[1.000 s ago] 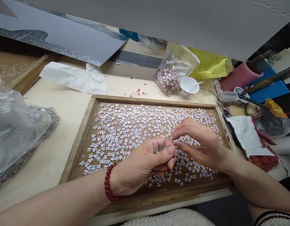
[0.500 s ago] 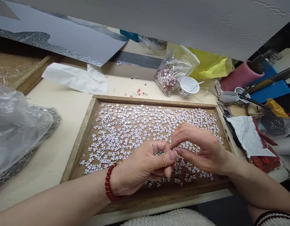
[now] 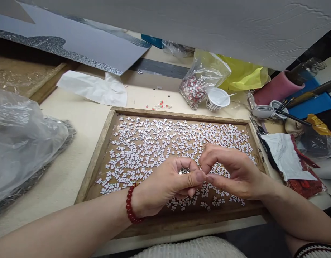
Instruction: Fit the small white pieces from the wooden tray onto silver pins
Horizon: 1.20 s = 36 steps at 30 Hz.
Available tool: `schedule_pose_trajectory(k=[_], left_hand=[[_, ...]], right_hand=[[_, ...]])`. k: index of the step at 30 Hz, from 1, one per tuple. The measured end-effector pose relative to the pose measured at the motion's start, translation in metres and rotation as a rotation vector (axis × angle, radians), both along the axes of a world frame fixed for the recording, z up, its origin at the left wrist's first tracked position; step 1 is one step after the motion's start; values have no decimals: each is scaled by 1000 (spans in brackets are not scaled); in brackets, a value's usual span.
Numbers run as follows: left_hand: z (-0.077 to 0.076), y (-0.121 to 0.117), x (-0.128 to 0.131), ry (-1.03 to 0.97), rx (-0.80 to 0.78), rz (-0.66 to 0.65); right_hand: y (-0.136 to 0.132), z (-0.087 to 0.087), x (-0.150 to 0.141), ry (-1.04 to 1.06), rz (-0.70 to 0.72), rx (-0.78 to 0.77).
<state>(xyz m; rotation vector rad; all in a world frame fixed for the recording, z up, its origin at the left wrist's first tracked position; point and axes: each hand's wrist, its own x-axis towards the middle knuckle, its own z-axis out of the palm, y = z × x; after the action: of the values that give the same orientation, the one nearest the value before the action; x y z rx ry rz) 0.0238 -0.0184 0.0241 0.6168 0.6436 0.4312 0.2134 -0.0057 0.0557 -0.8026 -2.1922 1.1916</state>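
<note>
A shallow wooden tray (image 3: 97, 154) lies in front of me, strewn with several small white petal-shaped pieces (image 3: 152, 139). My left hand (image 3: 165, 184), with a red bead bracelet at the wrist, hovers over the tray's near half, its fingers curled round a small cluster of silvery metal bits (image 3: 183, 171). My right hand (image 3: 232, 172) meets it from the right, thumb and forefinger pinched together right at the left thumb tip. What the pinch holds is too small to make out.
A clear bag of red-and-white pieces (image 3: 195, 89) and a small white cup (image 3: 217, 98) stand behind the tray. Brushes, a lid and cloths (image 3: 286, 157) crowd the right side. A large plastic bag (image 3: 23, 143) lies left, crumpled white paper (image 3: 92, 87) at back left.
My right hand has drawn in and lowered, closing its pinch against the left thumb. The view has shifted slightly; the left hand keeps its hold.
</note>
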Motion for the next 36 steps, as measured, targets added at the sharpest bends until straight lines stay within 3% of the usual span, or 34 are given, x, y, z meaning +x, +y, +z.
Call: schedule_pose_trajectory(k=[5,9,11,15,20,36], left_hand=[[0,3,1,-49,-48,90],[-1,4,1,-26,-3,86],[-1,3,1,-34,15,56],[-2,4,1,-87,-21,23],[-1,5,1,-88,-56,90],[1,6,1,4,4,59]], right_hand=[[8,4,6,13,-129,110],[33,0,20,-262,-367,485],[48,-8,27,-439,-382,603],[66,-26,30,-683,-355,632],[74,-37,23,-866,-359,711],[80,-44,18,-947,-335,754]])
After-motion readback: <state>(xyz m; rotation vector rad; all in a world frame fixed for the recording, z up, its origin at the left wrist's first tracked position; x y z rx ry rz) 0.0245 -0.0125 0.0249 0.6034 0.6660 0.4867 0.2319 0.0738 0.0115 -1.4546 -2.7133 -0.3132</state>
